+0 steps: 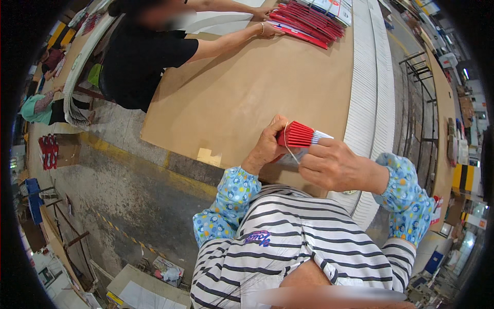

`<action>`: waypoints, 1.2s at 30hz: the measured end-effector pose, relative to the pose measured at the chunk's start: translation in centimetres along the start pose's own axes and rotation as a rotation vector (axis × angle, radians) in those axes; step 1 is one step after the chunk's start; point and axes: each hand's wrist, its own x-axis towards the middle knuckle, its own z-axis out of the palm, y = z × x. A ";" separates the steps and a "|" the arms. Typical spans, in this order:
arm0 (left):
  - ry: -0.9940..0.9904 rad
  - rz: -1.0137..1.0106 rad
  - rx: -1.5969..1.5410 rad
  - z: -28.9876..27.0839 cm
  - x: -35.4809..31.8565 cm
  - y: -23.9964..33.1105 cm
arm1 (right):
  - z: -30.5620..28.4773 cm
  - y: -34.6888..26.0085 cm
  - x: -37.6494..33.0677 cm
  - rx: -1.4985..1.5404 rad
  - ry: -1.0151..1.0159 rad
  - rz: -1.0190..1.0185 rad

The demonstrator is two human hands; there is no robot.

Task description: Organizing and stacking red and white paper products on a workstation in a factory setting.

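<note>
Close to my chest, over the near edge of the board table, my left hand (pixel 268 144) grips a small bundle of red pleated paper (pixel 298 135) by its left side. The folds fan toward me, and their right ends look white. A thin pale cord (pixel 292 154) runs over the left end of the bundle and down to my right hand (pixel 333 166). That hand is closed beside the bundle's right end, with its fingers curled around the cord. Its fingertips are partly hidden.
A brown board (pixel 247 98) covers the tabletop, beside a white ribbed conveyor strip (pixel 371 103). Across the table, a person in black (pixel 149 56) has both hands at a stack of red flat paper items (pixel 309 23). A metal rack (pixel 419 72) stands right.
</note>
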 end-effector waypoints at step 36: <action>-0.164 -0.317 -0.006 -3.5 -2.9 -7.2 | 15.1 2.7 -8.8 0.892 0.739 1.111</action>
